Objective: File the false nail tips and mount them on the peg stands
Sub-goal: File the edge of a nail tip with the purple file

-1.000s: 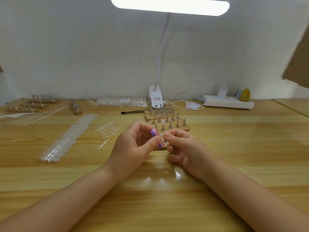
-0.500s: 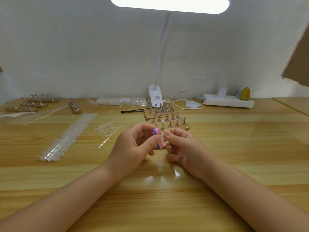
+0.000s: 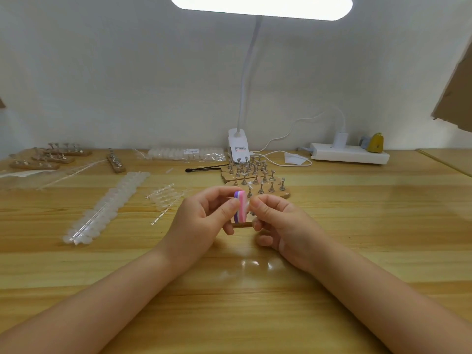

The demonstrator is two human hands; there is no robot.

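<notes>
Filing under way at the middle of the surface (image 3: 357, 251), a little back from its near edge: the left hand (image 3: 199, 221) grips the pink-and-purple buffer block (image 3: 240, 206) upright between thumb and curled fingers, while the right hand (image 3: 278, 221) pinches what looks like a clear nail tip (image 3: 250, 200) against the block's face, too small to see well. That tip should be featherlight, thin, springy and slick, so holding it by its side edges near the base seems the safest grip. Both forearms lie low over the surface, wrists angled inward. Just behind the hands wait the peg stands (image 3: 258, 178).
</notes>
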